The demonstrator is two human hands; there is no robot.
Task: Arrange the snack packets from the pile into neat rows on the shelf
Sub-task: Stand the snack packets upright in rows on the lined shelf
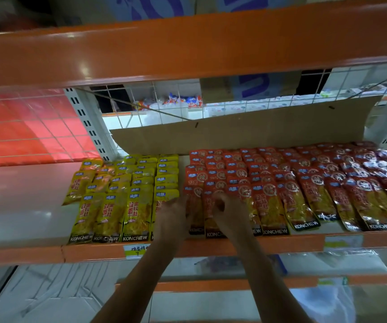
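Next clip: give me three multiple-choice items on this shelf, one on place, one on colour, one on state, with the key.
1. The yellow packets lie: A left of the red packets; B right of them; C underneath them.
2. The shelf edge is: A blue; B orange; C green.
3. The packets: A stand upright; B sit boxed; C lie flat, overlapping.
Key: A, yellow sits leftward; B, an orange strip fronts the shelf; C, rows overlap like shingles.
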